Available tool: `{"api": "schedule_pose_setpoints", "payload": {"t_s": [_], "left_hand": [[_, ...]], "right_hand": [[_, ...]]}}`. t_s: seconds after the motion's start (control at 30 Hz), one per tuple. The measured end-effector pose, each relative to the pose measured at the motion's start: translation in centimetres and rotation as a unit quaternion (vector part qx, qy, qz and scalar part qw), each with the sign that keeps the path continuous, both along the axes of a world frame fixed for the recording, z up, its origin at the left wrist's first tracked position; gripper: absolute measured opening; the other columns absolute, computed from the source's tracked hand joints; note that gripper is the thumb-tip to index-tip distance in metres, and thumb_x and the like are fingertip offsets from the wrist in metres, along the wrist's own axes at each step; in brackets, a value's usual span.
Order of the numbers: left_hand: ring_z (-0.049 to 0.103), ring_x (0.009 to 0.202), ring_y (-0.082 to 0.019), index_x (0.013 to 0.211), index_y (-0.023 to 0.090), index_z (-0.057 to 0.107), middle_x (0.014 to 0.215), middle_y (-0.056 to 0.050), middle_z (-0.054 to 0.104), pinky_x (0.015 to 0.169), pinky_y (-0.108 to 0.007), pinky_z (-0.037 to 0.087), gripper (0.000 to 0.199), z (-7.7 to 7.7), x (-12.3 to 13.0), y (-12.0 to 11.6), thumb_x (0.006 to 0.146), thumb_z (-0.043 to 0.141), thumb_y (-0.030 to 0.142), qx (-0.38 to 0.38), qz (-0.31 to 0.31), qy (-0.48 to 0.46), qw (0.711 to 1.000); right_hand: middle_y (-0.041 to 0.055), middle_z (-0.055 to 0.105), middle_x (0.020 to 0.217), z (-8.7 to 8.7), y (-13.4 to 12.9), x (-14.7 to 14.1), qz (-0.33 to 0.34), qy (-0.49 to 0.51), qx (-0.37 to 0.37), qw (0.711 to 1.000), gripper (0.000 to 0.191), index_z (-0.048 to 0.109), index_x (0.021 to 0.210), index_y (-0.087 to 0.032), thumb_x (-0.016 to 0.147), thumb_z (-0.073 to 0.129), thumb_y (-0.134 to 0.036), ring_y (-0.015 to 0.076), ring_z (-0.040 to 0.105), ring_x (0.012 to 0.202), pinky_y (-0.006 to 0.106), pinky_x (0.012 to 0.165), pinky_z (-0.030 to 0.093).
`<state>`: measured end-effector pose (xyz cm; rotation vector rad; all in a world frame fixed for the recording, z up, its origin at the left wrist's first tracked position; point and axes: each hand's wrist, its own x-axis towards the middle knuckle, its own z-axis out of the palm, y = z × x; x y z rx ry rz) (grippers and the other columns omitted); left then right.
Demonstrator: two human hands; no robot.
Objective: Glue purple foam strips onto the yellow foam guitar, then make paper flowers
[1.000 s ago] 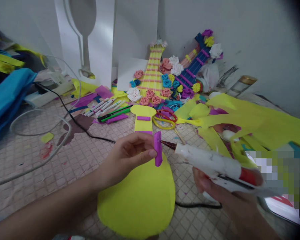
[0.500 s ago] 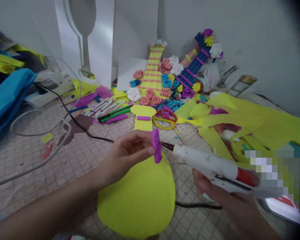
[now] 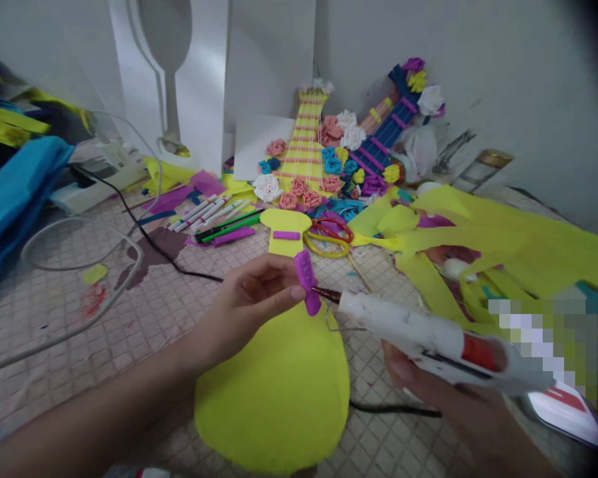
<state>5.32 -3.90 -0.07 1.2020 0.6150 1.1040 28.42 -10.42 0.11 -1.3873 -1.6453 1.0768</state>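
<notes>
My left hand (image 3: 259,295) pinches a short purple paper-covered strip (image 3: 306,279) between thumb and fingers, tilted above the table. Small glossy dots, seemingly glue, show on its face. In my right hand (image 3: 428,392) is a white hot glue gun (image 3: 403,318), its dark nozzle pointing left and touching or almost touching the strip's lower part. Beneath both hands lies a yellow guitar-shaped cutout (image 3: 274,398). Another purple strip (image 3: 286,236) sits across its neck near the head. My left hand hides the middle of the cutout.
Behind the cutout lie scissors (image 3: 326,247), markers (image 3: 209,211) and a green cutter (image 3: 234,226). Decorated paper guitars (image 3: 306,143) lean at the wall. Yellow paper scraps (image 3: 508,232) spread right, near a phone (image 3: 568,411). Cables (image 3: 164,249) cross the left side.
The purple strip has tilted more and shifted slightly up and left with my left hand. The glue gun has followed a little left, its nozzle now nearer the strip's lower end.
</notes>
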Motion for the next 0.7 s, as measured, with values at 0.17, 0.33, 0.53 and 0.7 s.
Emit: {"api": "schedule_pose_setpoints", "payload": {"t_s": [0.17,0.33,0.53,0.7], "left_hand": [[0.063,0.077,-0.009,0.091,0.017,0.063,0.085,-0.001,0.067,0.072,-0.018,0.050,0.016,0.0,-0.1,0.1,0.077,0.062,0.012,-0.009,0.012,-0.003,1.000],[0.062,0.079,-0.008,0.090,0.019,0.064,0.082,0.001,0.067,0.075,-0.017,0.048,0.015,-0.1,-0.1,0.3,0.076,0.062,0.011,-0.012,0.018,-0.027,0.999],[0.063,0.076,-0.011,0.088,0.020,0.063,0.081,0.001,0.067,0.074,-0.022,0.049,0.014,0.0,-0.3,0.3,0.075,0.063,0.014,-0.018,0.029,-0.017,0.999],[0.063,0.074,-0.013,0.089,0.020,0.063,0.081,-0.001,0.067,0.073,-0.025,0.050,0.014,-0.1,-0.4,0.3,0.075,0.064,0.017,-0.019,0.037,-0.015,0.999]], "right_hand": [[-0.0030,0.046,0.049,0.1,-0.1,-0.2,-0.021,-0.018,0.018,0.999,0.025,0.050,0.058,-0.021,0.072,0.061,-0.038,0.0108,0.046,0.045,0.021,0.039,0.038],[-0.0046,0.046,0.049,0.6,-0.6,-1.1,-0.064,0.002,-0.031,0.997,0.024,0.049,0.058,-0.021,0.069,0.064,-0.036,0.0090,0.046,0.044,0.019,0.038,0.038],[-0.0037,0.044,0.048,0.2,-0.2,-0.5,-0.026,-0.028,-0.017,0.999,0.029,0.049,0.057,-0.020,0.072,0.061,-0.041,0.0100,0.044,0.044,0.021,0.039,0.035],[-0.0028,0.046,0.049,0.2,0.1,-0.2,-0.015,-0.021,-0.016,1.000,0.030,0.051,0.058,-0.021,0.072,0.060,-0.045,0.0108,0.044,0.044,0.022,0.038,0.035]]}}
